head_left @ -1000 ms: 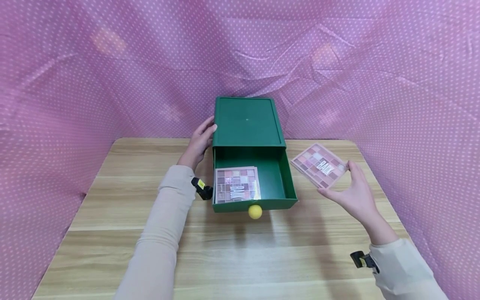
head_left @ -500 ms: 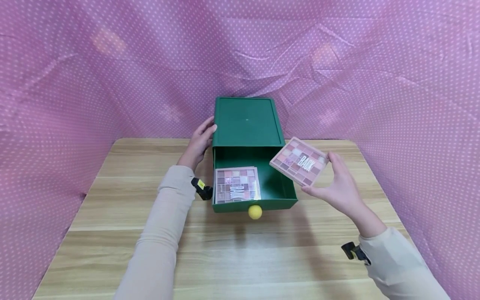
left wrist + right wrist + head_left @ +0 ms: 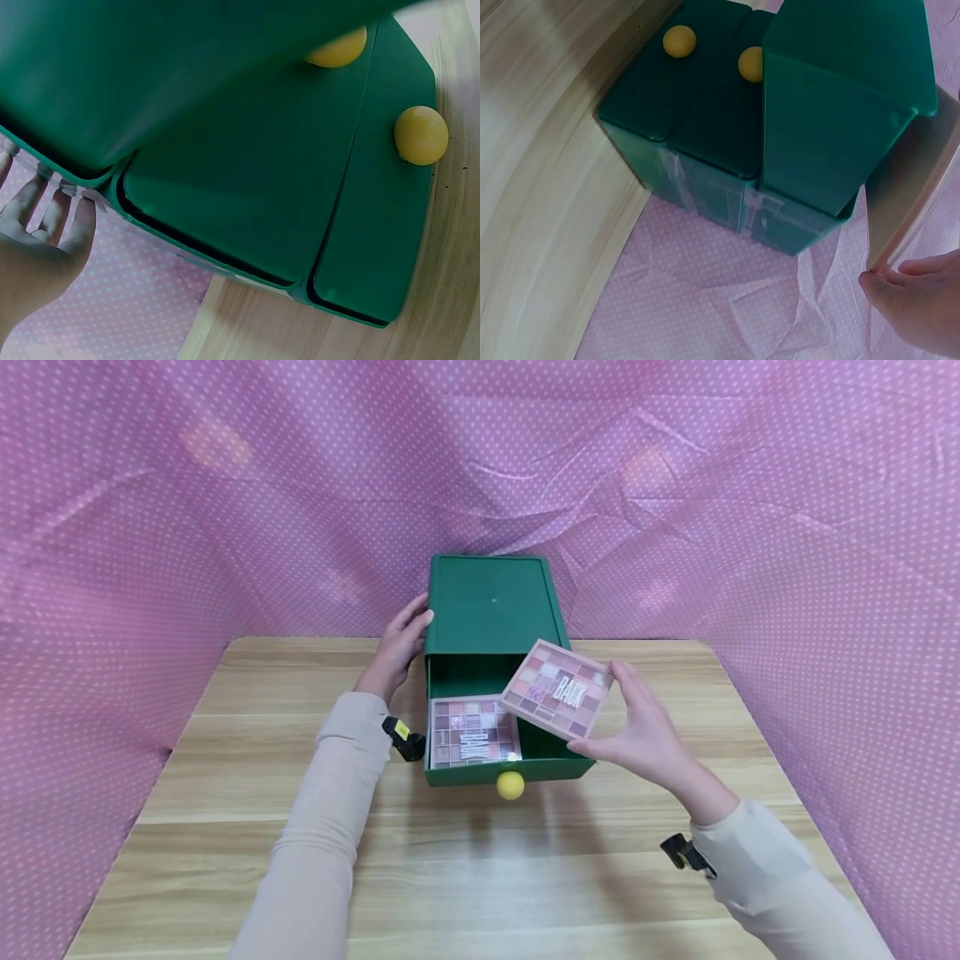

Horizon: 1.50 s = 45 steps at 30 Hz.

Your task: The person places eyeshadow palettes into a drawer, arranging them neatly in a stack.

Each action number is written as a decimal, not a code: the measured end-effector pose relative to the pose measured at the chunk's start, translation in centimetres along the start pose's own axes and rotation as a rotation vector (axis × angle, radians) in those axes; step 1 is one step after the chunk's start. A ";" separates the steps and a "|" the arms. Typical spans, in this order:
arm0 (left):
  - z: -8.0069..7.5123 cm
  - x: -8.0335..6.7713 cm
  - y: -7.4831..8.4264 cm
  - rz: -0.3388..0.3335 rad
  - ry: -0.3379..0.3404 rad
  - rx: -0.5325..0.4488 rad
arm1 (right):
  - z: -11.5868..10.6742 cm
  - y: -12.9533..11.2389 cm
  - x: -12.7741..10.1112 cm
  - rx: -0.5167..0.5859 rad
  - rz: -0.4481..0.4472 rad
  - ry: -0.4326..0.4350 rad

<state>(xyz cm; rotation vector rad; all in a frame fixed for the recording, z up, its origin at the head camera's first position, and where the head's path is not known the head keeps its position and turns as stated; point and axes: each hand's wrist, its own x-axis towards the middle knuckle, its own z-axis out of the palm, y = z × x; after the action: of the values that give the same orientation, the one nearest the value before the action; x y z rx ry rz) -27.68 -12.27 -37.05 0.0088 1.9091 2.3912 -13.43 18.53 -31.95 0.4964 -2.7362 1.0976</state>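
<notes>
Broadly, pink dotted cloth (image 3: 480, 460) hangs in creased folds behind and on both sides of my wooden table (image 3: 262, 860). Toward its far edge stands a green cabinet (image 3: 495, 602), the top drawer (image 3: 551, 770) pulled out toward me above two closed lower drawers (image 3: 240, 187). My arms reach forward in pale sleeves (image 3: 315, 843). My left hand (image 3: 396, 652) rests relaxed, fingertips against the cabinet's left side. My right hand (image 3: 648, 735) pinches the right end of a makeup palette (image 3: 558, 689) between thumb and fingers, holding it askew above the drawer's right half. Another palette (image 3: 465, 731) lies inside, at the left; I can't tell whether the two touch. A yellow knob (image 3: 510, 786) sits on the drawer's front.
</notes>
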 end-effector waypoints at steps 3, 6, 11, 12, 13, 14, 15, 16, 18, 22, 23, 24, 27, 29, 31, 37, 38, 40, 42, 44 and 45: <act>0.0 0.0 0.0 -0.003 0.000 -0.005 | 0.4 -0.3 0.1 -0.006 -0.008 -0.025; 0.0 0.0 0.0 -0.002 -0.005 -0.006 | 0.6 -0.6 0.2 -0.003 -0.018 -0.058; 0.0 0.0 0.0 0.002 -0.006 -0.003 | 0.9 -1.2 0.4 -0.009 -0.034 -0.115; -0.1 -0.1 0.0 0.000 -0.006 0.000 | 0.9 -1.3 0.5 -0.011 -0.038 -0.124; -0.1 -0.1 0.0 0.000 -0.005 0.001 | 1.0 -1.4 0.5 -0.015 -0.043 -0.131; -0.1 -0.1 0.0 -0.001 -0.005 0.002 | 1.1 -1.5 0.5 -0.017 -0.046 -0.140; -0.1 -0.1 -0.1 -0.002 -0.004 0.005 | 1.2 -1.6 0.5 -0.020 -0.047 -0.149; -0.1 -0.1 -0.1 -0.001 -0.004 0.006 | 1.3 -1.6 0.6 -0.024 -0.049 -0.158; -0.1 -0.1 -0.1 -0.001 -0.001 0.007 | 1.5 -1.8 0.6 -0.028 -0.053 -0.174; 0.0 -0.2 -0.1 0.006 -0.003 0.000 | 1.8 -1.8 0.7 -0.037 -0.067 -0.201; 0.0 -0.2 -0.1 0.008 -0.002 -0.002 | 1.8 -1.9 0.7 -0.035 -0.071 -0.207; 0.0 -0.2 -0.1 0.009 -0.004 -0.005 | 1.9 -1.9 0.8 -0.036 -0.076 -0.213; -0.1 -0.1 -0.1 0.013 -0.007 -0.007 | 2.0 -1.9 1.0 -0.038 -0.082 -0.240; -0.1 -0.1 -0.1 0.012 -0.004 -0.005 | 2.1 -1.9 1.1 -0.045 -0.085 -0.260; -0.1 -0.1 -0.1 0.010 0.000 -0.001 | 2.2 -1.9 1.4 -0.055 -0.083 -0.280; -0.1 0.0 -0.1 0.004 0.001 0.003 | 2.5 -2.1 2.3 -0.063 -0.086 -0.330; -0.1 0.0 -0.1 0.005 0.000 0.001 | 2.6 -2.1 2.4 -0.064 -0.088 -0.337; -0.1 0.0 0.0 0.004 -0.003 -0.001 | 2.6 -2.1 2.7 -0.063 -0.089 -0.351; 0.0 0.0 0.0 0.005 -0.003 -0.002 | 2.7 -2.1 2.9 -0.061 -0.095 -0.362; 0.0 0.0 0.0 0.005 -0.002 0.001 | 2.8 -2.1 3.2 -0.054 -0.093 -0.375; 0.0 0.0 0.0 0.003 -0.003 0.002 | 2.8 -2.1 3.3 -0.048 -0.092 -0.381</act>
<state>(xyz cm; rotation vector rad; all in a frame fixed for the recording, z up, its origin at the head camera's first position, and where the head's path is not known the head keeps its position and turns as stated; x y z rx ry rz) -27.72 -12.30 -37.04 0.0153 1.9119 2.3901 -15.79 14.35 -31.72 0.8977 -3.0107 1.0005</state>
